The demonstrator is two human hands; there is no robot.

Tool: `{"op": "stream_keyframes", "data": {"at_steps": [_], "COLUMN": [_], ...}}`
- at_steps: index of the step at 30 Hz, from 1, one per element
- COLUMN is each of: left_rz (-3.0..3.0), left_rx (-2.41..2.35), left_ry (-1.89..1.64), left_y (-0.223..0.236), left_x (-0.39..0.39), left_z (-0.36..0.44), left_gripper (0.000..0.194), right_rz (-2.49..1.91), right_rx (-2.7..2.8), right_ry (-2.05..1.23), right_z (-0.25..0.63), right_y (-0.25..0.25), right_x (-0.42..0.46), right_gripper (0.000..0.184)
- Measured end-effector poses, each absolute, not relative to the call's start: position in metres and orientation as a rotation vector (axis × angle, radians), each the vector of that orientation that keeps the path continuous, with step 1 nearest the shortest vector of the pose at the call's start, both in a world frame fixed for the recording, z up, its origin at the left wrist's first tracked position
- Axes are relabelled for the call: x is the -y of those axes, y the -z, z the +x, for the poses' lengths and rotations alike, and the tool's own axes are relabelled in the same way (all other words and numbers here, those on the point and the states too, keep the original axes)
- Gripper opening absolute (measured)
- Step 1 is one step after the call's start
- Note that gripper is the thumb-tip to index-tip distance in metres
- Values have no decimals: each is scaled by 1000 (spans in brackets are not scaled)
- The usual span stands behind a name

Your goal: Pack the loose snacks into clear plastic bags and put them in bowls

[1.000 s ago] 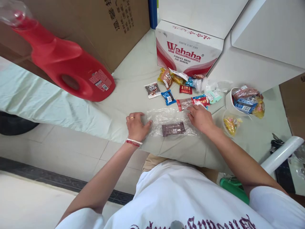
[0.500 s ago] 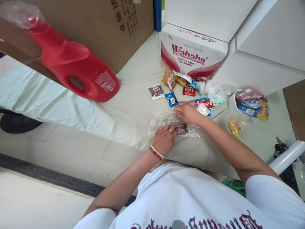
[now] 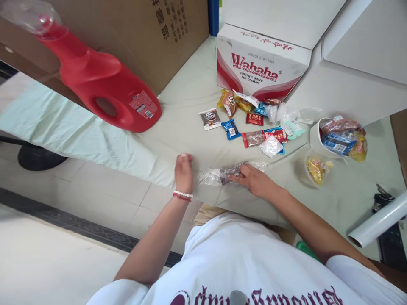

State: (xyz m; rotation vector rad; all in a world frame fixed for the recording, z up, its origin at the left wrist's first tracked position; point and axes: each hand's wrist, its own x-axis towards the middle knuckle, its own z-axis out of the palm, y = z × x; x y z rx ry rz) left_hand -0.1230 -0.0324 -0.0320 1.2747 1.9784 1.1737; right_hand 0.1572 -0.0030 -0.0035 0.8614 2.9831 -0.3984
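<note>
A crumpled strip of clear plastic wrap (image 3: 210, 177) lies along the table's near side, with a dark brown packet (image 3: 225, 178) inside or beneath it. My right hand (image 3: 259, 181) is on the wrap's right part, fingers bent and pressed onto it, the index finger reaching left over the packet. My left hand (image 3: 183, 173) is left of the wrap and apart from it, fingers curled in; whatever may be inside them is hidden. Beyond the wrap lie a red-ended packet (image 3: 253, 138), a blue packet (image 3: 231, 129) and a black-and-white packet (image 3: 210, 119).
A white tub (image 3: 315, 136) of snacks stands right, beside a clear cup (image 3: 307, 169) with a yellow packet. Behind are a Wahaha carton (image 3: 259, 72) and more snacks. A large red bottle (image 3: 111, 89) stands left by a brown box (image 3: 127, 38). A white roll (image 3: 375, 222) lies right.
My left hand has left the plastic and moved left. My right hand has come down nearer onto the wrap, which is now gathered into a narrower strip over the brown packet.
</note>
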Motion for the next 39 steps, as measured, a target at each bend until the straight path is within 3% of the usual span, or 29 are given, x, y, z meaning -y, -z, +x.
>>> {"op": "stream_keyframes", "data": {"at_steps": [6,9,14,19,21,23,25,27,30,35,39], "left_rz": [1804,1658,1183,1710,1883,1940,1935,1891,1883,1874,1631], "left_rx": [-1930,-1792,-1567,-1738,-1849,-1926,-1980,-2034,-2044,-1924,-1864], "left_ry": [-439,-394,-772,-604,-468,-400,-405,-427,-378,-230,-571], "left_y": [-7,-23,-24,-14,-13,-13,-12,-11,-8,-11,-14], "left_x": [32,46,46,41,43,44,43,40,33,24,31], "left_z": [-105,-109,-83,-32,-23,-21,-22,-23,-25,-33,-35], "left_gripper": [20,8,26,37,36,31,25,34,52,22,21], "right_rz": [906,946,1020,1255,1729,2149,2222,2189,2151,1891,1925], "right_rx": [-3016,-3002,-3036,-3169,-3079,-2856,-2716,-2700,-2704,-2766,-2791], "right_ry": [391,386,518,1040,942,605,419,436,636,990,1428], "right_z": [154,152,144,164,177,186,190,186,167,125,120], "right_y": [1,4,5,3,4,7,8,5,-7,-17,-16], "right_x": [7,11,18,16,13,11,12,14,18,24,33], "right_gripper": [63,61,50,41,36,35,28,16,19,26,26]}}
